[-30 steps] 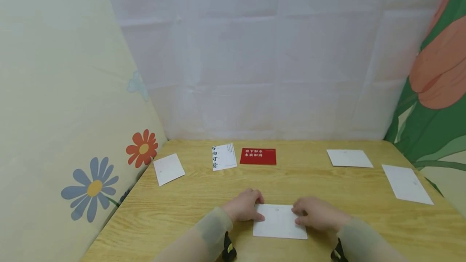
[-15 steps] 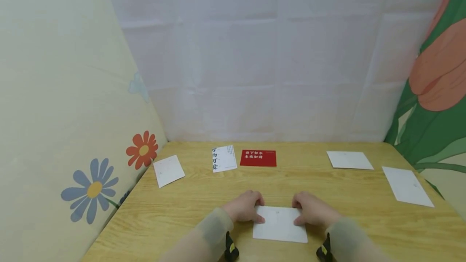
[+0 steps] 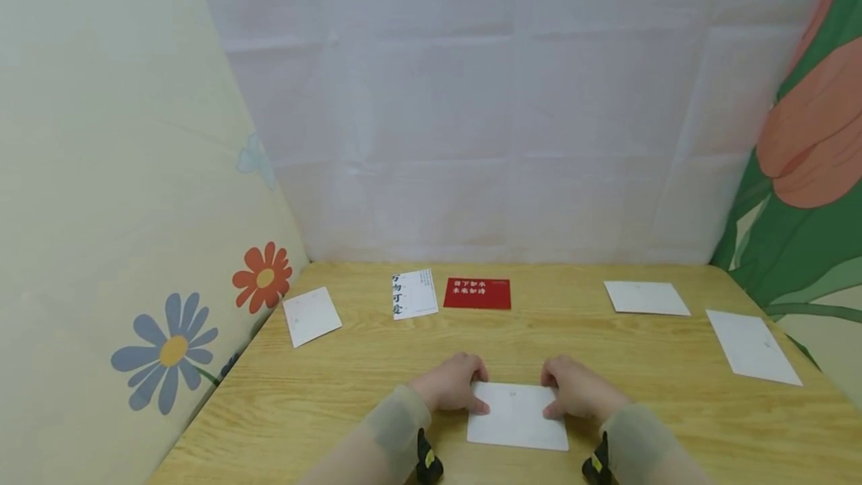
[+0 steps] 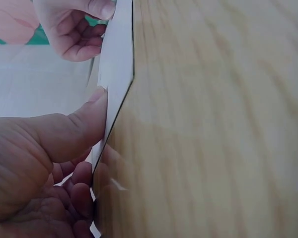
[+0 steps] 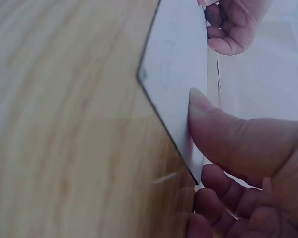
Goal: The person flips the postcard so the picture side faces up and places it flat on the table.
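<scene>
A white postcard (image 3: pixel 517 418), blank apart from a small mark near its far edge, lies crosswise at the front of the table. My left hand (image 3: pixel 453 383) holds its left side, thumb on the upper face and fingers curled at the edge. On the opposite side my right hand (image 3: pixel 582 389) grips it the same way. In the left wrist view the left thumb (image 4: pixel 87 119) presses on the postcard (image 4: pixel 116 54). The right wrist view has the right thumb (image 5: pixel 223 134) on the postcard (image 5: pixel 171 74), with the other fingers bent beside its corner.
Farther back on the wooden table (image 3: pixel 377 350) lie a white card with black characters (image 3: pixel 415 294) and a red card with white characters (image 3: pixel 477 293). Plain white cards lie at the left (image 3: pixel 313 316), back right (image 3: pixel 647 297) and right (image 3: pixel 753 346). A white cloth (image 3: pixel 431 133) hangs behind.
My right hand has shifted slightly, its thumb now on the postcard's right side and its fingers at the far right corner. The left hand and postcard have stayed nearly still.
</scene>
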A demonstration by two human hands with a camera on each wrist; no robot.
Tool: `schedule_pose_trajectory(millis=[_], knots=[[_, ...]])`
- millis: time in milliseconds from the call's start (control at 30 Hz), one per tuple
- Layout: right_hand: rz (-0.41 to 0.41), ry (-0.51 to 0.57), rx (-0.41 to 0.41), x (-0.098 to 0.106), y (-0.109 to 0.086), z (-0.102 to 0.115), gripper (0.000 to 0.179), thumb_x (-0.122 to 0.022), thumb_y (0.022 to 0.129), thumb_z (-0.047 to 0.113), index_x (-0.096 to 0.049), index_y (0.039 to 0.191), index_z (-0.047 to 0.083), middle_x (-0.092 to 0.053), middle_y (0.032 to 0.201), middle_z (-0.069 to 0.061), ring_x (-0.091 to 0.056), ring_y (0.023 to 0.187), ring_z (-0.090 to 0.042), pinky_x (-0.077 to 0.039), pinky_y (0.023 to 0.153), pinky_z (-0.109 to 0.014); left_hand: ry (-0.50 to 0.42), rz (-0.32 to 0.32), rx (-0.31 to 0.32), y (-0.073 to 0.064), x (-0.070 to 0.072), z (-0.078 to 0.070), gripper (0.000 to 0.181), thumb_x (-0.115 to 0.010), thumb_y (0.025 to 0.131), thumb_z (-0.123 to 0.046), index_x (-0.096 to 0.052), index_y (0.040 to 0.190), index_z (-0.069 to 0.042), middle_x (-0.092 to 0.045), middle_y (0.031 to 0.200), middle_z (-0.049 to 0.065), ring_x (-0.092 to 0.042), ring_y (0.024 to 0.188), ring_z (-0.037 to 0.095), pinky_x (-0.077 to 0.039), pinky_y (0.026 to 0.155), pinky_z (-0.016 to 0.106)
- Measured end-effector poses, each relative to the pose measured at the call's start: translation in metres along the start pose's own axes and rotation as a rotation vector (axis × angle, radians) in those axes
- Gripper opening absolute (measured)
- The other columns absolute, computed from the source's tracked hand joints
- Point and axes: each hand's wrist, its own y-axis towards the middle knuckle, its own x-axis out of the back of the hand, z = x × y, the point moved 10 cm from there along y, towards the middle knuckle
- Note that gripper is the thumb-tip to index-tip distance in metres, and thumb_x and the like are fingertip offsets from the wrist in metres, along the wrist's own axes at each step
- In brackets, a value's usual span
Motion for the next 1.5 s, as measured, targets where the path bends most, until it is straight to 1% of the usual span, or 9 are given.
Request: schedule_pose_trajectory(millis=[333,600,900,1167,1400,1500], knots=[[-0.012,0.009,-0.001,0.0016,-0.002,0.0004,0.036,-0.084,0.067,0.006,-0.057,0.09,0.008,-0.05,0.092,-0.005,-0.047,0.086,-0.022,-0.043,0.084,-0.046,-0.019,0.0,0.024,-0.0018,-0.0001,0.0023,0.032,-0.083,0.075,-0.026,-0.059,0.095,-0.018,-0.049,0.1,0.0,-0.048,0.09,0.02,-0.044,0.085,0.04],[0.002,0.024,-0.025,0.0012,-0.0028,0.0003,0.036,-0.084,0.069,0.007,-0.057,0.092,0.008,-0.05,0.094,-0.006,-0.048,0.087,-0.023,-0.043,0.084,-0.046,-0.026,-0.004,0.015,-0.0013,0.0006,0.0015,0.033,-0.083,0.074,-0.024,-0.059,0.095,-0.017,-0.05,0.098,0.0,-0.048,0.089,0.019,-0.044,0.083,0.039],[0.001,0.028,-0.028,0.0015,-0.0047,0.0005,0.035,-0.084,0.07,0.007,-0.056,0.092,0.008,-0.05,0.094,-0.005,-0.047,0.087,-0.022,-0.043,0.084,-0.045,-0.02,-0.013,-0.001,-0.0011,0.0004,0.0005,0.033,-0.084,0.074,-0.023,-0.058,0.094,-0.016,-0.049,0.095,-0.001,-0.048,0.086,0.018,-0.043,0.08,0.035],[0.007,0.029,-0.029,0.0007,-0.0044,-0.0008,0.036,-0.084,0.07,0.008,-0.056,0.093,0.008,-0.05,0.097,-0.007,-0.048,0.089,-0.024,-0.043,0.086,-0.047,-0.01,-0.012,0.009,-0.002,0.0006,0.0008,0.035,-0.084,0.074,-0.024,-0.058,0.096,-0.015,-0.05,0.097,-0.001,-0.048,0.087,0.017,-0.044,0.081,0.036],[0.002,0.026,-0.02,0.0006,-0.003,-0.0006,0.038,-0.084,0.069,0.008,-0.055,0.093,0.008,-0.051,0.097,-0.007,-0.048,0.089,-0.024,-0.043,0.086,-0.047,-0.041,-0.004,0.011,-0.0028,0.0006,-0.0004,0.036,-0.084,0.074,-0.023,-0.059,0.098,-0.015,-0.052,0.097,-0.001,-0.049,0.088,0.018,-0.044,0.083,0.038],[0.007,0.037,-0.029,0.0001,-0.0026,-0.0018,0.037,-0.084,0.07,0.007,-0.055,0.094,0.007,-0.052,0.097,-0.006,-0.048,0.089,-0.024,-0.043,0.086,-0.047,-0.02,-0.004,0.0,-0.0014,-0.0003,-0.0005,0.034,-0.083,0.074,-0.023,-0.06,0.097,-0.016,-0.053,0.097,-0.002,-0.049,0.088,0.017,-0.044,0.083,0.037]])
